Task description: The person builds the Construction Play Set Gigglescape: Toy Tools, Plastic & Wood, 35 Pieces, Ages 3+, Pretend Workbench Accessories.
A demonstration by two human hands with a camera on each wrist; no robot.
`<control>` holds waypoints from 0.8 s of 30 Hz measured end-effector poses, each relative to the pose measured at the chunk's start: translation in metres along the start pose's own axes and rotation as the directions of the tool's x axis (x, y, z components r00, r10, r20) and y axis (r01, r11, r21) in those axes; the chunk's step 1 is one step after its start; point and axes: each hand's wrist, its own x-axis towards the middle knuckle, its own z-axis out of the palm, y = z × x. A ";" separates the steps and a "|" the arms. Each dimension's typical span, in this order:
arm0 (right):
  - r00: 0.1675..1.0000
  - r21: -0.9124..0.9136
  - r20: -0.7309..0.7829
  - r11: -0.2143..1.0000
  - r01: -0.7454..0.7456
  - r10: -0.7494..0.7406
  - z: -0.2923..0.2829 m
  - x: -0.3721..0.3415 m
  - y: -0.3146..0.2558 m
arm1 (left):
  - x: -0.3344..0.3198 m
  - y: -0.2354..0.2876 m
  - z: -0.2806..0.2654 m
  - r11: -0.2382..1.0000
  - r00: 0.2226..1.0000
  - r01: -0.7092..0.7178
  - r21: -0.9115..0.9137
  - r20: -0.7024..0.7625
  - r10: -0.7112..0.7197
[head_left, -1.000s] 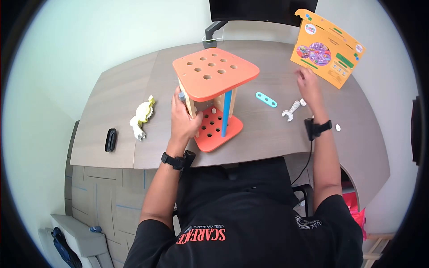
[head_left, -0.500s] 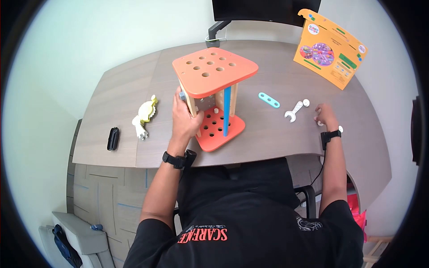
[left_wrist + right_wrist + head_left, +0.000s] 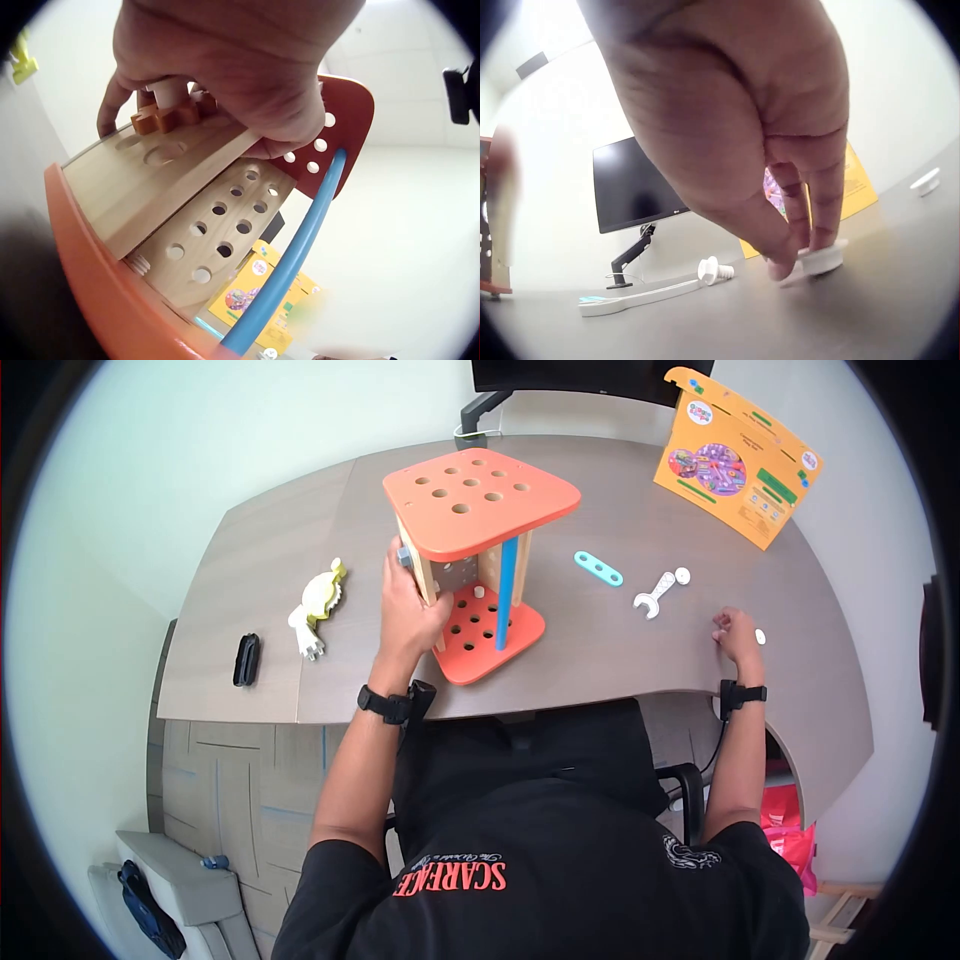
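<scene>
My left hand (image 3: 408,615) grips the wooden side panel (image 3: 169,195) of a toy workbench, which stands upright on the table with an orange perforated top (image 3: 480,505). Beside those fingers, in the left wrist view, an orange gear (image 3: 176,115) sits on the panel. A blue post (image 3: 508,595) joins the top to the perforated base (image 3: 490,640). Far to the right, my right hand (image 3: 738,635) reaches down to the tabletop. Its thumb and fingertips pinch a small round white plastic piece (image 3: 823,259), seen in the right wrist view.
Between the hands lie a turquoise strip (image 3: 598,568), a white toy wrench (image 3: 655,598) and a white bolt (image 3: 714,271). Another white piece (image 3: 760,637) is right of my right hand. A yellow-and-white toy (image 3: 320,600), black case (image 3: 246,660), yellow box (image 3: 740,460) and monitor (image 3: 590,378) surround them.
My right hand has come from near the yellow box toward the table's front right, down to the round white piece. My left hand keeps its grip on the workbench.
</scene>
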 end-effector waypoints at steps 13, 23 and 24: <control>0.961 0.128 -0.060 0.953 0.275 -0.269 -0.010 -0.009 -0.070 | 0.000 0.003 0.001 1.000 1.000 -0.001 0.023 -0.001 0.001; 0.920 0.224 -0.191 0.897 0.380 -0.342 0.023 0.010 -0.052 | -0.001 -0.006 0.004 1.000 1.000 0.009 -0.029 -0.014 -0.009; 0.925 0.243 -0.224 0.902 0.358 -0.307 0.021 0.019 -0.050 | 0.000 -0.006 0.004 1.000 1.000 0.009 -0.028 -0.015 -0.009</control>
